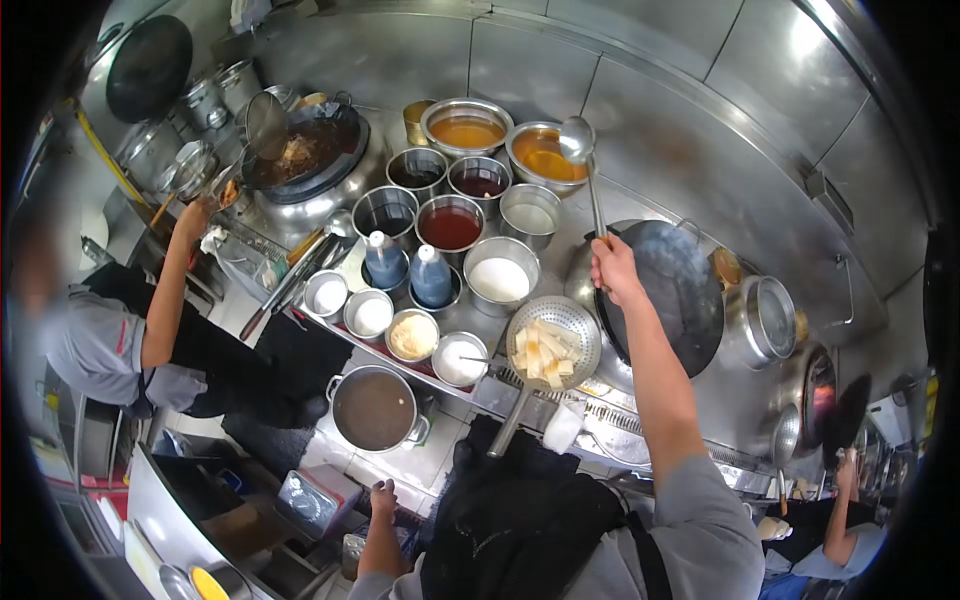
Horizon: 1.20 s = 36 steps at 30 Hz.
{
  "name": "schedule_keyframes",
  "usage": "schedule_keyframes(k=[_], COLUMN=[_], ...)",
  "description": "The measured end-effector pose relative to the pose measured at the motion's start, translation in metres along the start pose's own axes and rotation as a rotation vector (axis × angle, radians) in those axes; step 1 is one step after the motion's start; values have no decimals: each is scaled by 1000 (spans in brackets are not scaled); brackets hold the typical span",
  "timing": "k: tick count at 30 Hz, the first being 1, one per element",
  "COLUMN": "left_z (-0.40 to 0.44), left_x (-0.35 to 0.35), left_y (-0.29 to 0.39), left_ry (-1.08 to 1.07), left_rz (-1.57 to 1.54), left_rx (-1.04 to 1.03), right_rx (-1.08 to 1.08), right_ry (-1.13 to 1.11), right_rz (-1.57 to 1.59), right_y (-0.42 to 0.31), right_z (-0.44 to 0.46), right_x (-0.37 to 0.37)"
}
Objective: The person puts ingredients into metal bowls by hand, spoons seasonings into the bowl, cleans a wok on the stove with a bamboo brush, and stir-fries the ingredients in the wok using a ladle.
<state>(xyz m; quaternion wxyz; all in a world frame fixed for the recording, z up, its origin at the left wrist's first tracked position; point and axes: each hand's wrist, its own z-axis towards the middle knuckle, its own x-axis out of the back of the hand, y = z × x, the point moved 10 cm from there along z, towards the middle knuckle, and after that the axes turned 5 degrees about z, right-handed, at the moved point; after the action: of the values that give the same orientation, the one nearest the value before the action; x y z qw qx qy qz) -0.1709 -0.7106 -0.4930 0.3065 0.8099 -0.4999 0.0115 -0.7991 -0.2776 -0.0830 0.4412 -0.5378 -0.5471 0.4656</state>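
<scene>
My right hand (615, 268) is closed round the handle of a metal ladle (577, 140). The ladle's bowl is over a steel bowl of orange liquid (545, 155). Beneath my right forearm a dark wok (675, 285) gives off smoke or steam. My left hand (382, 500) hangs low near my body, fingers curled; whether it holds anything is too small to tell. Between my arms, a perforated strainer (590, 330) with pale cut pieces (545, 352) rests on the counter, its handle towards me.
Pots of sauces (449, 227), two squeeze bottles (430, 275) and seasoning bowls (413, 334) stand left of the strainer. A large pot (375, 408) is below them. A co-worker (130, 330) works at a left wok (305, 150); another person (840, 530) is at lower right.
</scene>
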Motion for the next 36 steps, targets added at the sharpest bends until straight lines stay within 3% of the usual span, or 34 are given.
schedule_keyframes(k=[5,13,19,35,36], left_z=[26,40,35,15,11], left_x=[14,-24,-15,-10,-15], left_y=[38,29,40,53,52], left_ry=[4,-103,-87,-41,-62], left_rz=[-129,-71,-74,-105,-116], left_rx=[-84,42,48,-33,-46], right_rx=[-91,-201,-301,-192,-230], right_ry=[-30,-31,-78,-125,-169], right_rz=[-38,102,576,636,767], right_y=[-3,2,-9,-32,-27], right_z=[34,51,41,9,2], right_x=[-48,-70,-65,-14,-9])
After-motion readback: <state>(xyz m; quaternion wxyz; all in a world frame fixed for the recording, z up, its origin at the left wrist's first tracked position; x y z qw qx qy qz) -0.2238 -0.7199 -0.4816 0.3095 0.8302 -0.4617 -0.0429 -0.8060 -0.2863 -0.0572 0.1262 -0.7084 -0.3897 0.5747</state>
